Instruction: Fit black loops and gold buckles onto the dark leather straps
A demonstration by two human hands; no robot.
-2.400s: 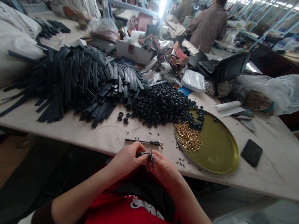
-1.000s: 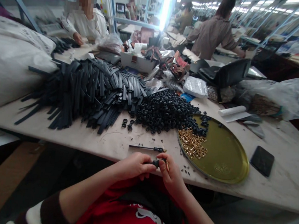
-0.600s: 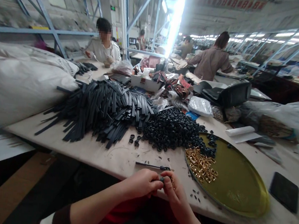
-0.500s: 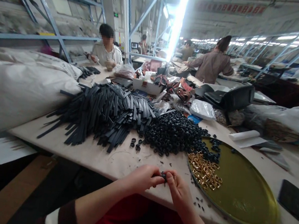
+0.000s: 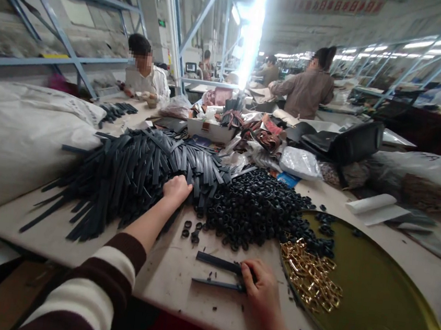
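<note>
My left hand [image 5: 177, 189] reaches to the front of a large heap of black flat strips [image 5: 132, 177], its fingers curled closed against them. What it pinches, if anything, is hidden behind the knuckles. Low over the near table edge, my right hand [image 5: 261, 285] is closed on a black strip [image 5: 218, 262]. Two lengths stick out to the left from its grip, one above the other; whether it is one folded strip or two, I cannot tell. Between the hands lies a pile of small black loops [image 5: 251, 205]. Gold metal buckles [image 5: 311, 274] rest on a round tray.
The greenish-gold tray [image 5: 380, 297] fills the right side, some loops on its far rim. A white sack [image 5: 26, 134] bulges at the left. Behind stand a white box [image 5: 212, 131], plastic bags and a black bag [image 5: 360, 143]. Other people work farther back.
My hands were together over the near table edge, fingers on a small dark piece. My left hand has since moved forward and left to the strip heap; the right now holds a strip.
</note>
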